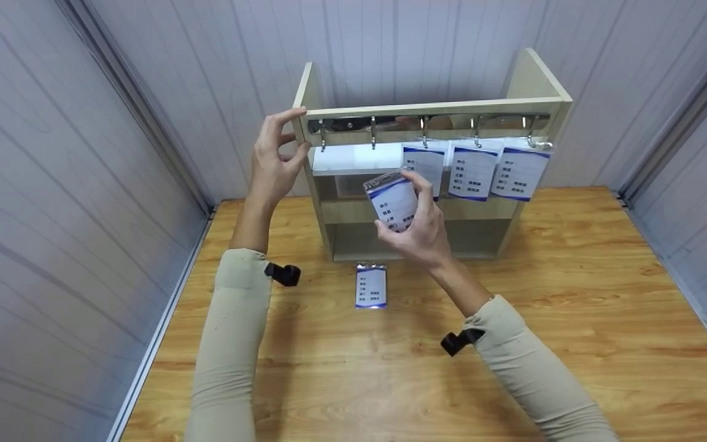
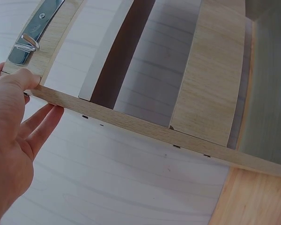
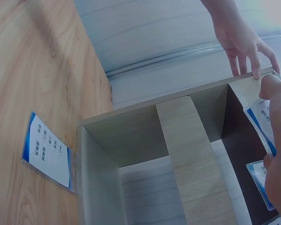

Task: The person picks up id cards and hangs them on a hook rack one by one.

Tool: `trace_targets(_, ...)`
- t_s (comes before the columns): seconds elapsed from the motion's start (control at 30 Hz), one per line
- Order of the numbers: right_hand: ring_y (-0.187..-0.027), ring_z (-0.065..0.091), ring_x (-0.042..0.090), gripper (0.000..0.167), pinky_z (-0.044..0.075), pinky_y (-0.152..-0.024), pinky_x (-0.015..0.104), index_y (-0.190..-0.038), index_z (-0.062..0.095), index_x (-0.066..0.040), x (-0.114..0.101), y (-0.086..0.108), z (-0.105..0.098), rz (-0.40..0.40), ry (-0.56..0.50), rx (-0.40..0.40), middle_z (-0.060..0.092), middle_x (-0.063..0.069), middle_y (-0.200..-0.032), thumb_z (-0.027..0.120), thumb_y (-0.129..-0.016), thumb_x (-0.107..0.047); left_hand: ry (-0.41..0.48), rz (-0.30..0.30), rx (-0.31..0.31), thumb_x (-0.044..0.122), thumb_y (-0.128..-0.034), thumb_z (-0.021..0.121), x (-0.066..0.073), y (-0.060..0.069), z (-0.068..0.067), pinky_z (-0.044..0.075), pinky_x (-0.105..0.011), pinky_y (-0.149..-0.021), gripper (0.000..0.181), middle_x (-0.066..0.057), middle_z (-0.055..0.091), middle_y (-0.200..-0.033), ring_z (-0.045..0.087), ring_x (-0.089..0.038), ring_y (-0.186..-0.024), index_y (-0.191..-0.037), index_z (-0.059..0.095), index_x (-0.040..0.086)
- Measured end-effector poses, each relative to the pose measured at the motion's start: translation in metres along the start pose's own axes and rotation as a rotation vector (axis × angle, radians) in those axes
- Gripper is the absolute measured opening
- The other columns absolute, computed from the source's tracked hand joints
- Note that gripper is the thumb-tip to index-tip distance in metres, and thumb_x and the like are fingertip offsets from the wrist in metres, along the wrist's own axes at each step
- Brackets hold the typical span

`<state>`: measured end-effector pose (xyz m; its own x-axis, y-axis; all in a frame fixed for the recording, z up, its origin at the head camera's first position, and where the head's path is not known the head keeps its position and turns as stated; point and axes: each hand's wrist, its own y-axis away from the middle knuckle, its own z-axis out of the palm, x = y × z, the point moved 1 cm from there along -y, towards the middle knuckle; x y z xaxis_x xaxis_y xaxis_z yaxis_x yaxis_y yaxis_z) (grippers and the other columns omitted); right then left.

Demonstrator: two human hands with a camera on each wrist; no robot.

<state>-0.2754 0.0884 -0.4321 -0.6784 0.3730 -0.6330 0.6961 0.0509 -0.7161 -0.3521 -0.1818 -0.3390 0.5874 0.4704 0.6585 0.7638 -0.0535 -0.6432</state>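
Observation:
My right hand [image 1: 418, 236] pinches an ID badge in a clear sleeve [image 1: 393, 202] between thumb and fingers. The badge is tilted, in front of the hook rail on a small wooden shelf [image 1: 418, 210]. My left hand [image 1: 272, 156] grips the shelf's upper left side; in the left wrist view the thumb lies on the front and the fingers go behind the side panel [image 2: 131, 118]. Three badges hang from the hooks at the right, among them a rightmost badge [image 1: 520, 174] and its neighbour [image 1: 473, 173]. The third is partly hidden by the held one.
The two left hooks, including the second hook [image 1: 373, 132], carry nothing. Another badge [image 1: 370, 286] lies on the wood-grain floor [image 1: 353, 374] in front of the shelf. Pale panel walls [image 1: 83, 202] stand at the left, right and back.

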Motion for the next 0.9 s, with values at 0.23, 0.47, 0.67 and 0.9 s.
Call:
trace_targets(0.23, -0.097, 0.074, 0.042, 0.092, 0.07, -0.075, 0.049, -0.157, 0.043, -0.001, -0.003, -0.008, 0.001, -0.026, 0.014, 0.022, 0.066, 0.03, -0.148, 0.092, -0.08, -0.009, -0.008, 0.003, -0.006, 0.001, -0.1042, 0.071, 0.0, 0.0, -0.001, 0.073, -0.056, -0.094, 0.052, -0.018, 0.059, -0.157, 0.076, -0.041, -0.131, -0.154, 0.062, 0.011)
trace_targets(0.47, -0.089, 0.074, 0.04, 0.089, 0.069, -0.069, 0.047, -0.155, 0.046, -0.001, -0.004, -0.018, 0.003, -0.08, 0.063, 0.049, 0.067, 0.03, -0.146, 0.092, -0.08, -0.013, 0.003, 0.005, -0.01, 0.0, -0.1043, 0.07, 0.0, 0.001, 0.0, 0.073, -0.058, -0.094, 0.051, -0.019, 0.059, -0.157, 0.076, -0.041, -0.131, -0.154, 0.062, 0.01)
trace_targets(0.67, -0.099, 0.073, 0.042, 0.089, 0.068, -0.077, 0.051, -0.155, 0.048, 0.001, -0.008, -0.027, 0.005, -0.09, 0.083, 0.053, 0.068, 0.03, -0.147, 0.093, -0.079, -0.017, 0.0, 0.004, -0.005, -0.001, -0.1033, 0.07, 0.002, 0.001, 0.0, 0.074, -0.055, -0.093, 0.052, -0.017, 0.059, -0.156, 0.076, -0.04, -0.131, -0.153, 0.063, 0.011)
trace_targets(0.9, -0.103, 0.073, 0.042, 0.091, 0.07, -0.082, 0.05, -0.156, 0.047, 0.002, -0.015, -0.035, 0.006, -0.086, 0.04, 0.038, 0.066, 0.03, -0.15, 0.093, -0.079, -0.013, 0.001, 0.005, -0.001, -0.002, -0.1032, 0.07, 0.001, 0.001, 0.001, 0.073, -0.058, -0.093, 0.052, -0.018, 0.059, -0.157, 0.076, -0.041, -0.13, -0.153, 0.063, 0.011)
